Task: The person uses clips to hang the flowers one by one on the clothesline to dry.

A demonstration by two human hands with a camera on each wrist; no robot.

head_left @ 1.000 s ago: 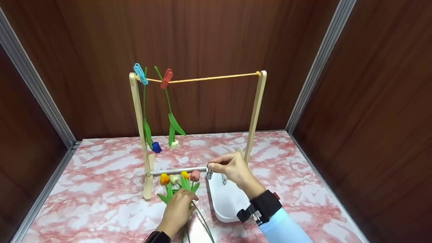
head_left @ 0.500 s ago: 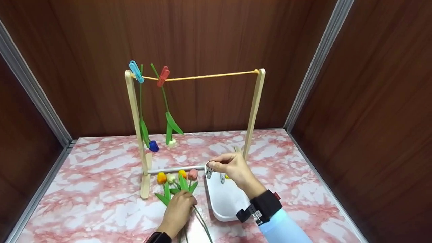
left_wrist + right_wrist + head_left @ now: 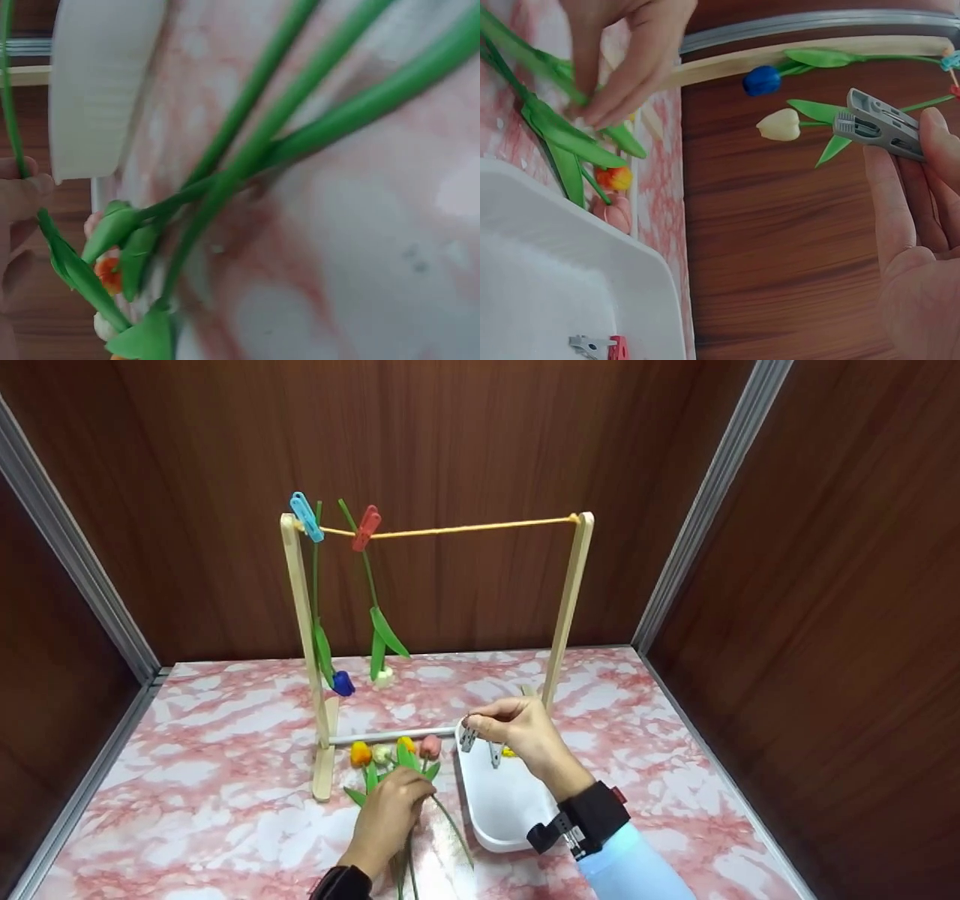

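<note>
My left hand is over a bunch of artificial tulips lying on the table. Its fingers pinch the green stem of one tulip, whose flower I cannot identify. Orange, white, yellow and pink heads show beyond the hand. Above the far end of a white tray, my right hand holds a grey clothespin between thumb and fingers. A blue tulip hangs head down from a cord, under a light blue clothespin. Beside it hangs a white tulip, under a red clothespin.
The yellow cord runs between two wooden posts, with a pale bar low between them. More clothespins lie in the white tray, among them a grey one and a red one. Brown panels stand around the table.
My left hand has shifted slightly away from me along the bunch, and one stem now lies apart on the right. The right hand has stayed almost in place with the grey clothespin.
</note>
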